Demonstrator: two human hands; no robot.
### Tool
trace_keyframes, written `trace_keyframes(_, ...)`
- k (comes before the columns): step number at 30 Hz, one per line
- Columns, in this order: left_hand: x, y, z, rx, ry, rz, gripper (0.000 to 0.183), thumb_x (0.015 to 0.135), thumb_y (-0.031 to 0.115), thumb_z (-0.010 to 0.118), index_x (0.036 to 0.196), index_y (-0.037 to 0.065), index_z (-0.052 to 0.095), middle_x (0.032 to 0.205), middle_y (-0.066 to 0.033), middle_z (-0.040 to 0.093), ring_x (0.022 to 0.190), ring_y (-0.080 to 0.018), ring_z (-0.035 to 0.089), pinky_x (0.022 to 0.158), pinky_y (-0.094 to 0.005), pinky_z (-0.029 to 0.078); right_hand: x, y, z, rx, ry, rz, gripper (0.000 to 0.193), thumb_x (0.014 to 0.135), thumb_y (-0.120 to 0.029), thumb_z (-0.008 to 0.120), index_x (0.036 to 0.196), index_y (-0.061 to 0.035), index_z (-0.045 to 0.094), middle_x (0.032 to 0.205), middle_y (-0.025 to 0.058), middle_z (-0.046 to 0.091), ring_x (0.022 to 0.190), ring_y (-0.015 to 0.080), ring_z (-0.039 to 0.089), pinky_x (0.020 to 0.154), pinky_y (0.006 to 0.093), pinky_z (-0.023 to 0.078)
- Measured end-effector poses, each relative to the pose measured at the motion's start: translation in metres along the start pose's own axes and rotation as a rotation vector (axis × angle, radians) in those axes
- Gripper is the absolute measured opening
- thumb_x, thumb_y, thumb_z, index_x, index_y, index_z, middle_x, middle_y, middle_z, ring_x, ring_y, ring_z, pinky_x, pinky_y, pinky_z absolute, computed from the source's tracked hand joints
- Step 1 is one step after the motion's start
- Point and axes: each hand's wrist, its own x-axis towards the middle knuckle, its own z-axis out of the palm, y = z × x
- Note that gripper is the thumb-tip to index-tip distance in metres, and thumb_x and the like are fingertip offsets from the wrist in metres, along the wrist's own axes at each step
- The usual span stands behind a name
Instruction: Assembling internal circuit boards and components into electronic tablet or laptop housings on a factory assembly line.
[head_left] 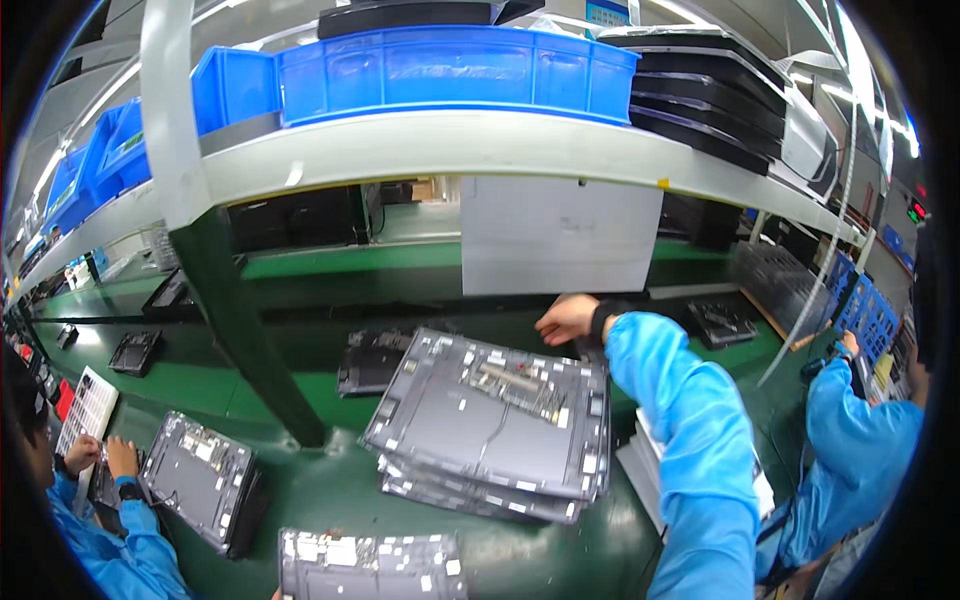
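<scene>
My right hand (568,320), in a blue sleeve with a dark wristband, reaches out past the far right corner of a stack of dark laptop casings (440,410). Its fingers are loosely bent and apart, and I see nothing in them. The top casing bears white stickers and a strip of circuit parts near its far edge. Another laptop casing (410,570) lies at the lower edge, cut off by the picture. At its left side only a sliver of my left hand (276,594) shows; its fingers are hidden.
A green post (250,330) rises left of the stack, under a shelf holding blue bins (455,70) and black trays (700,90). Beyond the stack, dark casings (370,362) sit on the green line. Co-workers stand left (125,540) and right (850,430); another casing stack (200,475) is nearby.
</scene>
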Motion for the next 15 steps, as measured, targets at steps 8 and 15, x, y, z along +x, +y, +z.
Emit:
trace_keyframes(8,-0.004,0.003,0.014,0.196,0.163,0.193,0.04,0.083,0.014,0.049,0.117,-0.006,0.055,0.112,-0.0139,0.058,0.101,-0.0226,0.053,0.089,-0.0336,0.042,0.108,0.016,0.066,0.435,0.076,0.464,0.058,0.069,-0.029,0.079,0.106,0.011,0.057,0.1,0.0212,0.062,0.085,0.0271,0.065,0.066,0.0363,0.056)
trace_keyframes(15,-0.023,0.008,0.032,0.19,0.216,0.257,0.039,0.083,0.014,0.048,0.115,-0.006,0.057,0.111,-0.0143,0.059,0.099,-0.0223,0.054,0.088,-0.0332,0.042,0.141,-0.025,0.126,0.904,-0.011,0.316,0.055,0.067,-0.03,0.081,0.097,0.0101,0.059,0.099,0.0173,0.062,0.081,0.0256,0.061,0.07,0.0407,0.052)
